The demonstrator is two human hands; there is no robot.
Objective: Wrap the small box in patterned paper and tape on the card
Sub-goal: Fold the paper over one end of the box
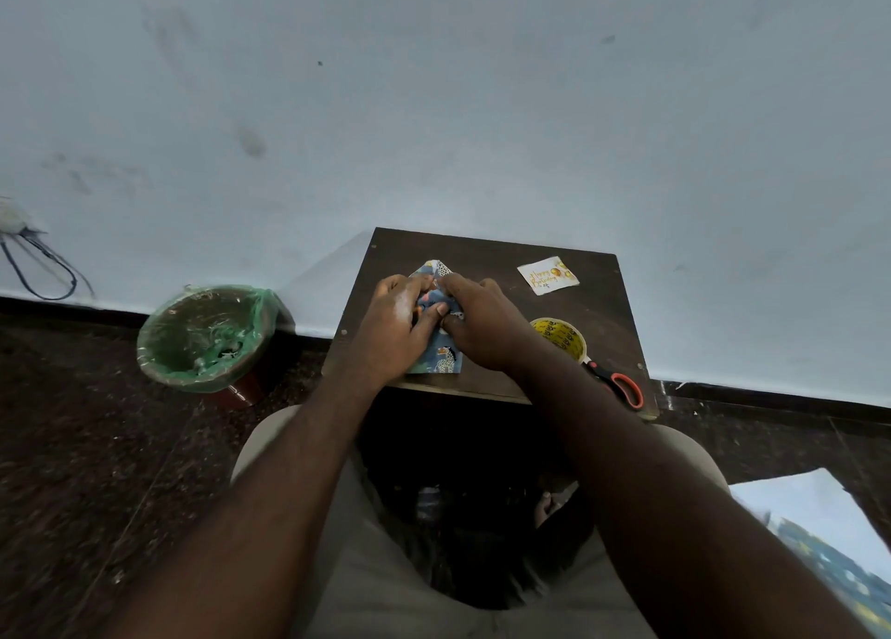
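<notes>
So both hands are bunched on the parcel in the middle of the little dark table (pixel 487 257): the left hand (pixel 393 325) and the right hand (pixel 477 322) each have fingers curled down onto the patterned paper (pixel 441 356), thumbs meeting at the centre seam, clamping it shut. The small box itself is totally hidden under the paper and hands, so can't say how square the wrap sits. The parcel's long axis runs straight away from the person, and the far end pokes out past the fingertips as 1 pointed flap. The key thing imo: the tape roll (pixel 559 338), scissors (pixel 619 384) and card (pixel 548 275) all lie off to the right of the parcel, so the right hand is nearer. I'd guess the left pins the seam while the right goes for tape.
</notes>
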